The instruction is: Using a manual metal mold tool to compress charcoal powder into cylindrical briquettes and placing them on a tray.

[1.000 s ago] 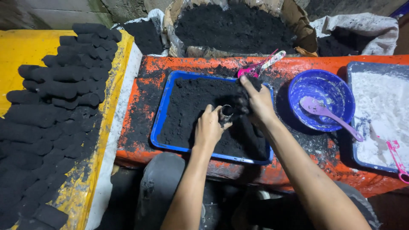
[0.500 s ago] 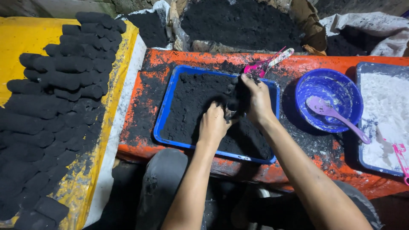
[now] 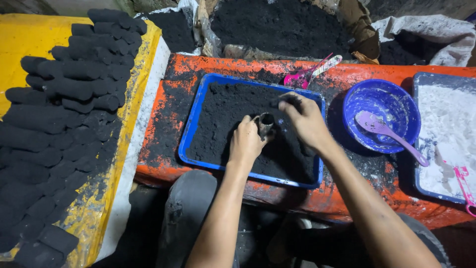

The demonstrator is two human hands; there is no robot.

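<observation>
A blue tray (image 3: 187,135) full of black powder (image 3: 225,119) sits on an orange table. My left hand (image 3: 245,143) grips a small dark tube mould (image 3: 266,123) held over the powder, its round mouth facing up. My right hand (image 3: 303,119) is just right of the mould, fingers curled around a pinch of black powder near the mould's mouth. Both hands are smeared black.
Several black cylindrical briquettes (image 3: 59,114) lie stacked on a yellow surface at left. A blue bowl (image 3: 382,115) with a purple spoon (image 3: 391,136) stands right of the tray, then a tray of white powder (image 3: 446,134). A pink scoop (image 3: 305,74) lies behind. Sacks of black powder (image 3: 282,25) at back.
My right hand has lifted from the powder near the mould and shifted slightly up and right. The left hand keeps holding the mould in about the same spot.
</observation>
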